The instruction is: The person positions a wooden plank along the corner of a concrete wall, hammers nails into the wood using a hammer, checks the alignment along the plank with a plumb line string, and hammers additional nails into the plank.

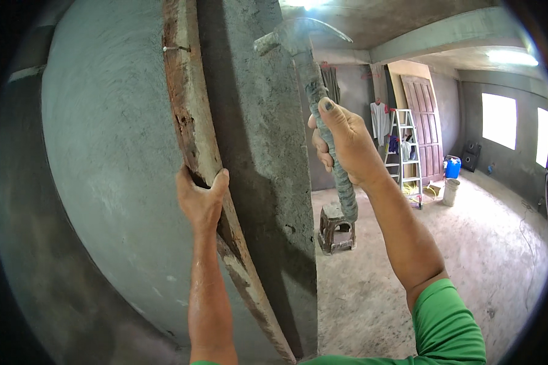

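Note:
My left hand is closed round a long, worn wooden board that stands upright along the corner of a grey plastered wall. The thumb presses on the board's right edge. A nail sticks out sideways near the board's upper part. Raised to the right of the board, my right hand grips a claw hammer by its wrapped handle. The hammer's head is up, with its blunt face toward the board and its curved claw toward the right. A gap shows between the hammer and the board.
The grey wall fills the left side. Across the room stand a small stool, a stepladder, a panelled door, a blue container, a bucket and a black speaker. A cable lies on the concrete floor.

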Demonstrator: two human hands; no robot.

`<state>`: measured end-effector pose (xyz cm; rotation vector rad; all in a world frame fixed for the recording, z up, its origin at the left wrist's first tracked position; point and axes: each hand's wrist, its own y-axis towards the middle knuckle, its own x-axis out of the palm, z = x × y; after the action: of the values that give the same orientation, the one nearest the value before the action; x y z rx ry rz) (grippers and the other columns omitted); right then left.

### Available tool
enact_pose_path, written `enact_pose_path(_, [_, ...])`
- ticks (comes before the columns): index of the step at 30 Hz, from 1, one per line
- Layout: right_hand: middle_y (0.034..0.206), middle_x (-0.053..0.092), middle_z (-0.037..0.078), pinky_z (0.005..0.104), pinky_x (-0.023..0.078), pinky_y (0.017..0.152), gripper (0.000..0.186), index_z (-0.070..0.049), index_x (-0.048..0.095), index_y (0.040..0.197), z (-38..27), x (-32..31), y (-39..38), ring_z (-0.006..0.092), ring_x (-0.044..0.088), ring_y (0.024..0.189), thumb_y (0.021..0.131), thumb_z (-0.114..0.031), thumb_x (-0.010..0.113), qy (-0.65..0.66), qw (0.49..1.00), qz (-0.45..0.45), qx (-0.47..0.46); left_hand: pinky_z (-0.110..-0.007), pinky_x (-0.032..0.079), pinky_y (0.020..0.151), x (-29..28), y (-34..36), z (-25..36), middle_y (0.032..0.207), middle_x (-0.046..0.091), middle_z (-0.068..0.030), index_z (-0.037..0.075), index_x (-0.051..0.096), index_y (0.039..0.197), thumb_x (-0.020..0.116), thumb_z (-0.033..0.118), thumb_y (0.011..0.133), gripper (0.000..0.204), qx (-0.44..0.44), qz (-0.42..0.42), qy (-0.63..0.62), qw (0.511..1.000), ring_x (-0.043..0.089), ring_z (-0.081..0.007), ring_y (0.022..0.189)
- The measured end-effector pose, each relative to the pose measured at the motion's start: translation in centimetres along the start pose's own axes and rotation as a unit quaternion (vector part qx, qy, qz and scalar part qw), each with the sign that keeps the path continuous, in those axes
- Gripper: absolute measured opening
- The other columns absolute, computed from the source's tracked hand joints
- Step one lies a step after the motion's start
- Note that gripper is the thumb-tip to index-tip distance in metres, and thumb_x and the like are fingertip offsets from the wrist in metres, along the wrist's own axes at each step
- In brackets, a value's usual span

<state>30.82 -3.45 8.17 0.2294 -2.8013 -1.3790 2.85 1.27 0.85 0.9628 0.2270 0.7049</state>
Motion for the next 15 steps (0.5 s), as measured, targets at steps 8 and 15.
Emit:
enact_pose_path(8, [0.061, 0.051, 0.0, 0.0219, 0.037, 0.041, 0.061, -0.002, 0.06, 0.105, -3.8, 2.0, 1.6, 0.0049, 0.044, 0.045, 0.103, -0.062, 0.048, -0.178, 0.981, 0.022, -0.069, -0.049, 0.055, 0.085, 0.9, -0.5, 0.6, 0.118, 0.057, -0.0221, -0.006, 0.051, 0.131, 0.081, 0.039, 0.072, 0.08, 0.072, 0.068, 0.257, 0.961, 0.061, -0.0358, 0.108])
enact_pose_path(15, [0.086, 0.058, 0.015, 0.0373, 0.054, 0.078, 0.05, 0.006, 0.056, 0.11, -14.0, 4.4, 5.1, 0.0234, 0.06, 0.083, 0.101, -0.043, 0.049, -0.42, 0.848, 0.153, -0.284, -0.049, 0.056, 0.083, 1.2, -0.4, 0.0, 0.118, 0.057, -0.022, -0.008, 0.05, 0.131, 0.083, 0.04, 0.072, 0.084, 0.094, 0.091, 0.269, 0.954, 0.06, -0.0359, 0.109])
